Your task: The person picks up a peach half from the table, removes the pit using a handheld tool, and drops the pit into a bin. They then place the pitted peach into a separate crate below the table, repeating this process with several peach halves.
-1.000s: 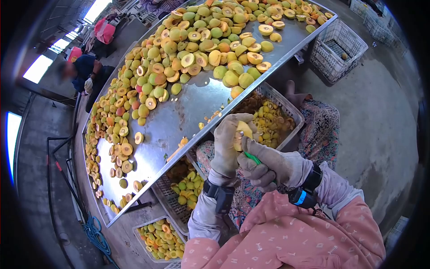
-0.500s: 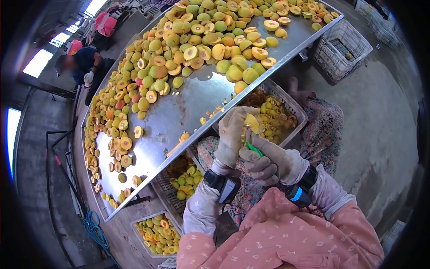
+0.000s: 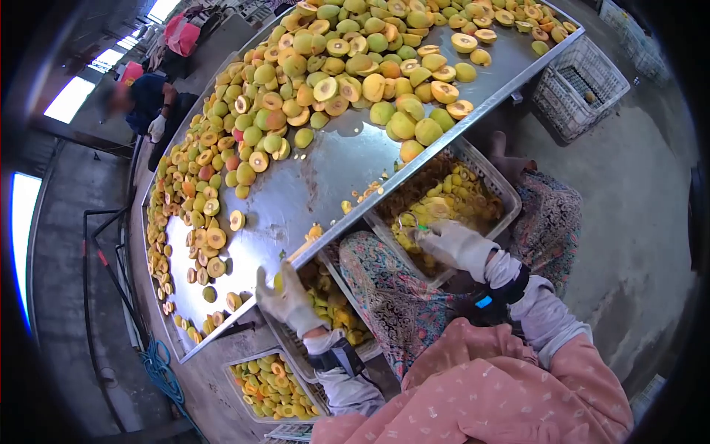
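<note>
My left hand (image 3: 288, 302), in a pale glove, is at the near edge of the metal table, above the left crate (image 3: 361, 354). A small yellow piece of stone fruit (image 3: 278, 282) shows between its thumb and fingers. My right hand (image 3: 457, 246), also gloved, is closed around a green-handled tool (image 3: 421, 228) with a metal loop at its tip; the hand covers most of the handle. It hovers over the right crate (image 3: 506, 214), which holds yellow fruit pieces and brownish scraps. Halved, peach-like stone fruit (image 3: 325, 89) lies heaped on the sloping metal table (image 3: 325, 177).
A smaller crate of fruit (image 3: 272, 386) stands at the lower left. A white crate (image 3: 580, 89) sits on the floor at the right. Across the table is another person (image 3: 151, 103) with a gloved hand. A blue hose (image 3: 157, 362) lies coiled at the left.
My hands have moved apart. The left has gone left and down to the table edge, away from the tool; the right has lowered the tool over the right crate. The view has shifted slightly.
</note>
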A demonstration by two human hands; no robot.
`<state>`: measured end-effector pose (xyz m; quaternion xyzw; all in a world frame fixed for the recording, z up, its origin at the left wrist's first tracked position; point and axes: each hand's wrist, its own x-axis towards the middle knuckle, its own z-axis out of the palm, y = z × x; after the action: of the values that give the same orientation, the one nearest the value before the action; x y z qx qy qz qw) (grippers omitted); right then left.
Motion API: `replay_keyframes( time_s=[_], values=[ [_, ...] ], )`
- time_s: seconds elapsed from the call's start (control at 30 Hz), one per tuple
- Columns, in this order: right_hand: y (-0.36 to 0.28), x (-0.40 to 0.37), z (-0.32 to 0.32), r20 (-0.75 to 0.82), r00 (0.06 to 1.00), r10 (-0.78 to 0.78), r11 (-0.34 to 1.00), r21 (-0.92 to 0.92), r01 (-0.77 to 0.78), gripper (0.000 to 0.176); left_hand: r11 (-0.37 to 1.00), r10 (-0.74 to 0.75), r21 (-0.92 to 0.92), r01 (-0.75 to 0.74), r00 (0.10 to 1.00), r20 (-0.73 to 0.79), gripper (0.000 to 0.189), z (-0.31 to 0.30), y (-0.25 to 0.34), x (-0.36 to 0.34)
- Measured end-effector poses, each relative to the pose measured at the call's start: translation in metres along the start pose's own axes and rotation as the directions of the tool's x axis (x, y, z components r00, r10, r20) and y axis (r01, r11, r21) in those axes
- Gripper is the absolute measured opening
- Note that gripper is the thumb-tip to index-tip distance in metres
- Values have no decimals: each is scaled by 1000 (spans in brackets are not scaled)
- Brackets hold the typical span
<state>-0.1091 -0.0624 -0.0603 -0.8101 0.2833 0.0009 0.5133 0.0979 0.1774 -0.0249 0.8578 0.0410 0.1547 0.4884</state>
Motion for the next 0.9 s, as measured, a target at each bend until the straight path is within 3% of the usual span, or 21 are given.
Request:
replay_keyframes(
  time_s=[0.03, 0.07, 0.13, 0.17, 0.2, 0.23, 0.3, 0.33, 0.4, 0.43, 0.47, 0.53, 0.63, 0.73, 0.8, 0.83, 0.87, 0.9],
  values=[
    [-19, 0, -14, 63, 996, 59, 963, -267, -40, 44, 995, 99, -6, -99, 995, -26, 42, -1, 0, 5],
    [-22, 4, -13, 69, 996, 50, 963, -266, -30, 44, 981, 194, -10, -194, 980, -54, 41, -1, 0, 10],
    [-21, 7, -13, -20, 997, 71, 971, -226, -74, 42, 918, 338, 135, -373, 914, 226, 41, 16, 22, 22],
    [-20, 6, -15, -11, 999, 44, 981, -191, -45, 44, 901, 394, 32, -433, 847, 357, 38, 38, 30, 31],
    [-21, 5, -15, -10, 999, 48, 979, -197, -49, 44, 859, 408, 80, -506, 770, 491, 36, 63, 46, 44],
    [-22, 4, -15, -21, 995, 96, 988, -121, -98, 45, 875, 305, 144, -463, 757, 577, 36, 92, 69, 49],
    [-15, -6, -8, -41, 969, 244, 968, -48, -246, 47, 826, 416, 24, -563, 638, 648, 41, 172, 51, 97],
    [-2, -14, -2, -42, 978, 204, 979, -8, -204, 45, 690, 422, 185, -700, 596, 683, 49, 194, 75, 102],
    [11, -37, 3, 95, 959, 266, 946, 166, -278, 46, 536, 404, 315, -783, 565, 719, 63, 249, 80, 124],
    [15, -47, 7, 152, 937, 314, 921, 192, -339, 45, 487, 316, 395, -779, 579, 751, 66, 275, 73, 140],
    [16, -53, 9, 169, 924, 341, 934, 45, -353, 45, 482, 269, 459, -746, 624, 733, 64, 286, 75, 139],
    [21, -62, 16, 195, 911, 363, 924, 51, -379, 43, 492, 124, 572, -657, 703, 700, 65, 286, 94, 123],
    [9, -55, 7, 171, 939, 298, 942, 109, -319, 43, 511, 104, 550, -661, 683, 723, 56, 281, 85, 116],
    [10, -41, 11, 108, 978, 176, 965, 177, -194, 41, 545, 218, 461, -700, 649, 729, 49, 258, 65, 104],
    [12, -34, 17, 29, 996, 81, 975, 205, -86, 43, 845, 19, 289, -450, 566, 824, 43, 240, 52, 97],
    [-2, -30, 11, 31, 991, 130, 957, 258, -133, 37, 997, -3, 34, -71, 390, 921, 45, 218, 50, 88],
    [-12, -29, 7, 34, 984, 178, 933, 312, -179, 31, 919, 82, -153, 362, 205, 975, 46, 194, 50, 74],
    [26, -15, 39, 39, 998, 50, 746, 663, -64, 27, 910, 318, -371, 186, 261, 911, 49, 168, 60, 46]
  ],
)
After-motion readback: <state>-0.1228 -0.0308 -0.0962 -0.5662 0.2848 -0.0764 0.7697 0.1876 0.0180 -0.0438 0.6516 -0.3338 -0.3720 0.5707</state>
